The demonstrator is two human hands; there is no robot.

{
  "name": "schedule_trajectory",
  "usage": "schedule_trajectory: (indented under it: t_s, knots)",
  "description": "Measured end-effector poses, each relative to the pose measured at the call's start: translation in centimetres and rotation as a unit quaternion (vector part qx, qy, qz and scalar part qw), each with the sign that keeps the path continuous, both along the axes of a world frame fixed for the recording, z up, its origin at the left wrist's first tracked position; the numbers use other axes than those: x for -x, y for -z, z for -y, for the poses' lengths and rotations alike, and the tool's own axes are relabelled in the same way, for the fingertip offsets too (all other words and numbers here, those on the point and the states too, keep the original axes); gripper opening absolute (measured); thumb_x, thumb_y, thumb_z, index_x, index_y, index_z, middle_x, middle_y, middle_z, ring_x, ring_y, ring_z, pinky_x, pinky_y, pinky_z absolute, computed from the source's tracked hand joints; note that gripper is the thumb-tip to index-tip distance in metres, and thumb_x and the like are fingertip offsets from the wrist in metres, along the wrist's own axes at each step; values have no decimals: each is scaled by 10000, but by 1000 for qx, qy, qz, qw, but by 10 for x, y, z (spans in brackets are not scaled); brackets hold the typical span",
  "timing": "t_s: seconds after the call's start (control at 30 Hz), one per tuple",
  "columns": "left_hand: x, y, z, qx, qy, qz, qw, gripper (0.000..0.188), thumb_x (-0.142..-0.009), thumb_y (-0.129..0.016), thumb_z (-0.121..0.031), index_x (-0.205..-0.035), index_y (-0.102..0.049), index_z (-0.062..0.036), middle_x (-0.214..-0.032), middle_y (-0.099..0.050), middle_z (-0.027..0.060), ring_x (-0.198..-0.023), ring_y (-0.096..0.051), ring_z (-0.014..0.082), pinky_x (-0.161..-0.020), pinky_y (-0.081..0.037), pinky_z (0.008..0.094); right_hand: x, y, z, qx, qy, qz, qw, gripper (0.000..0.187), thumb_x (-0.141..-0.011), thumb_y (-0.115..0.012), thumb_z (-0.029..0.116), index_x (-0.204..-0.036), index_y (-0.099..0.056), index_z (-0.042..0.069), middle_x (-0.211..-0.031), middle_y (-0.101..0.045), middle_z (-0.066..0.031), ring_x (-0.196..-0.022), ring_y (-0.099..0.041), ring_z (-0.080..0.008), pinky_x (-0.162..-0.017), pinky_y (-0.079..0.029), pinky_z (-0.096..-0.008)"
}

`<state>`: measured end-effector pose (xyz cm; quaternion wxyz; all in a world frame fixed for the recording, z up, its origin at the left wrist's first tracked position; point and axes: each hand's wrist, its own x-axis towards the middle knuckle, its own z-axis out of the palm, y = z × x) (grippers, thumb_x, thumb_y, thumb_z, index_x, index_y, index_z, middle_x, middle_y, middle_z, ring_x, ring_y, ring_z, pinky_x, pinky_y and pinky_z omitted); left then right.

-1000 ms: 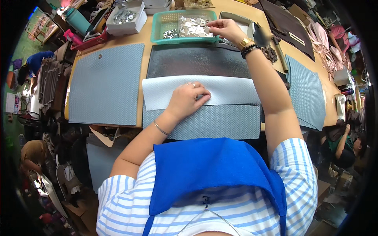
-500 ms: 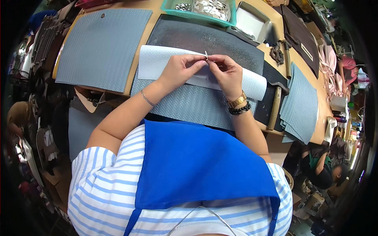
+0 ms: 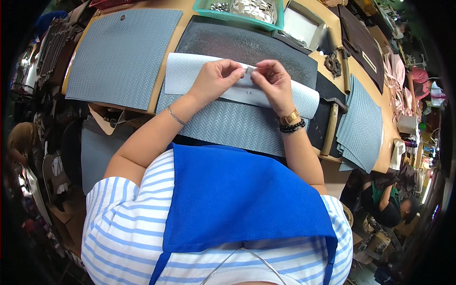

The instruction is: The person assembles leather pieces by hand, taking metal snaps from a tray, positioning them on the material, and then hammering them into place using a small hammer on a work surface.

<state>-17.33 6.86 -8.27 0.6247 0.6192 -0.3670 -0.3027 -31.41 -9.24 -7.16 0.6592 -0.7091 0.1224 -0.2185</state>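
Metal clip (image 3: 249,71) is now being pinched by both hands, left hand (image 3: 216,78) and right hand (image 3: 271,80), over the pale strip (image 3: 190,76), upper centre; the wooden surface (image 3: 380,142) is staying crowded.

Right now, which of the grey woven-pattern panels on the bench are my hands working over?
The woven panel nearest your body, under the pale strip both hands pinch. The left panel and the right stack lie untouched.
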Motion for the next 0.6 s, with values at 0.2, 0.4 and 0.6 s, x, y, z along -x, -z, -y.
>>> schedule_trajectory:
  t_s: [0.2,0.4,0.6]
  knots:
    - [-6,-2,1,2,9,-54,998,205,-1014,-691,-197,-1073,-742,-7,-935,-760,50,-817,-667,68,-728,-516,206,-48,-48,45,-170,95,30,980,429,-937,-771,98,-1309,-592,-20,-1075,-723,-94,-913,-713,-159,-828,-607,-288]
    - [-13,-7,1,9,21,-109,994,199,-1017,-688,-211,-1071,-746,-29,-929,-763,55,-721,-609,35,-689,-496,177,-43,-58,42,-10,20,-7,1000,358,-1012,-693,165,-1325,-636,1,-1204,-694,-51,-1056,-683,-144,-890,-594,-293]
    - [-10,-1,1,0,43,-103,994,187,-1014,-692,-183,-1089,-747,-20,-955,-758,42,-787,-658,67,-718,-516,202,14,-23,-7,-43,-2,-95,995,287,-949,-778,171,-1187,-720,22,-1039,-740,-23,-873,-679,-69,-768,-575,-242]
